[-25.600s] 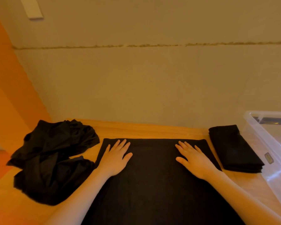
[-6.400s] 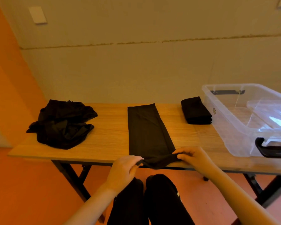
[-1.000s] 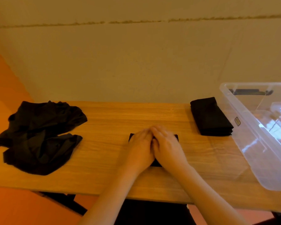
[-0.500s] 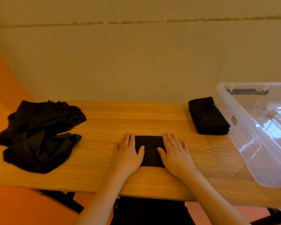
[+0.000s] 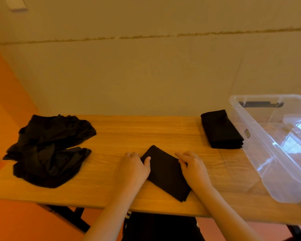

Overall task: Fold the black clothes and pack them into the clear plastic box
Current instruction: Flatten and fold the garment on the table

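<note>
Both hands are gripping the small folded black garment [image 5: 165, 173] that is lying skewed on the wooden table [image 5: 146, 131] close to its near edge. The left hand [image 5: 133, 166] is holding the garment's left edge, thumb lying on top of the cloth and fingers curling down beside it; the right hand [image 5: 192, 166] is clasping the opposite edge, its fingers curling over the border, though how far they are tucking under is hidden. Judging by the tilt, the person is turning or lifting the bundle to carry it off. To do this well, the hands should be pinching through all the layers at once, keeping the edges squared so the folds are not sliding apart, and lifting evenly on both sides rather than dragging one corner across the wood. Further out, beyond and to the right of the right hand, another folded black stack [image 5: 221, 130] is resting on the table just beside the clear plastic box [image 5: 250, 122], which is standing open with no clothes visible inside it; the new bundle probably belongs on that stack or in the box. Beyond and well to the left of the left hand, a crumpled heap of black clothes [image 5: 49, 148] is waiting unfolded.
</note>
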Motion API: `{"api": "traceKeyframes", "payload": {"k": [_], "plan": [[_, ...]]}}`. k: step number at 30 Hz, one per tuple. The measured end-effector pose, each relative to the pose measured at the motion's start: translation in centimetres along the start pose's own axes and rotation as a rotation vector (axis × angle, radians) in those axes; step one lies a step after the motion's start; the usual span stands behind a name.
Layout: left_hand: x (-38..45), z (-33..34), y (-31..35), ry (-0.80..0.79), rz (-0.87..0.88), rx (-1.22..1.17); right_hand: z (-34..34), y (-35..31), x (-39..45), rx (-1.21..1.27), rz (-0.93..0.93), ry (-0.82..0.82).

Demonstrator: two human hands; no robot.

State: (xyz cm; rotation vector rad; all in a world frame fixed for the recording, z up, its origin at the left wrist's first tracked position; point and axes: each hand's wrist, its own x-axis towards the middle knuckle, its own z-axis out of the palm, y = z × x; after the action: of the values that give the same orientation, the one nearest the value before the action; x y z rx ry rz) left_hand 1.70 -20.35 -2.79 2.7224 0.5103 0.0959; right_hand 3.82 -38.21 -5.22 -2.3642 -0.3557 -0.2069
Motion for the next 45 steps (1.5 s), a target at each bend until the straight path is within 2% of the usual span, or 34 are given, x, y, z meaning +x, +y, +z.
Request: {"api": "traceKeyframes", "payload": {"k": [4, 8, 11, 13, 18, 21, 24, 28, 31, 33, 35, 38, 41, 45], "plan": [[0.2, -0.5, 0.7, -0.105, -0.106, -0.260, 0.2, 0.4, 0.1, 0.011, -0.028, -0.003], [0.8, -0.8, 1.3, -0.093, -0.172, -0.739, -0.1, 0.5, 0.0, 0.091, -0.018, 0.003], [0.8, -1.3, 1.7, -0.078, -0.115, -0.963, -1.0, 0.4, 0.3, 0.265, 0.093, -0.049], [0.9, -2.1, 2.2, -0.128, -0.023, -1.082, -1.6, 0.4, 0.9, 0.383, 0.169, -0.081], [1.5, -5.1, 4.2, -0.334, 0.140, -1.289, -3.0, 0.9, 3.6, 1.001, 0.213, -0.433], [2.0, -6.6, 5.4, -0.416, 0.167, -1.367, -3.6, 1.1, 4.0, 1.079, 0.279, -0.575], [2.9, -7.3, 6.6, -0.399, 0.127, -1.440, -3.6, 2.2, 3.7, 1.109, 0.280, -0.575], [4.4, -6.9, 8.9, -0.381, 0.043, -1.535, -4.7, 3.0, 2.5, 1.192, 0.276, -0.482], [5.7, -5.8, 12.0, -0.435, 0.024, -1.557, -6.2, 3.8, 1.7, 1.124, 0.317, -0.354], [6.7, -5.0, 14.5, -0.470, 0.007, -1.572, -7.5, 4.6, 1.7, 1.021, 0.359, -0.177], [7.8, -4.1, 17.1, -0.517, -0.014, -1.604, -8.8, 5.5, 2.2, 0.918, 0.389, 0.074], [9.7, -2.6, 20.4, -0.577, -0.043, -1.653, -9.7, 6.5, 3.1, 1.015, 0.412, 0.384], [12.1, -0.4, 22.9, -0.583, -0.110, -1.671, -9.6, 7.1, 4.3, 1.187, 0.466, 0.496], [14.5, 2.9, 24.6, -0.606, -0.258, -1.654, -8.1, 7.1, 5.5, 1.052, 0.573, 0.712]]}}
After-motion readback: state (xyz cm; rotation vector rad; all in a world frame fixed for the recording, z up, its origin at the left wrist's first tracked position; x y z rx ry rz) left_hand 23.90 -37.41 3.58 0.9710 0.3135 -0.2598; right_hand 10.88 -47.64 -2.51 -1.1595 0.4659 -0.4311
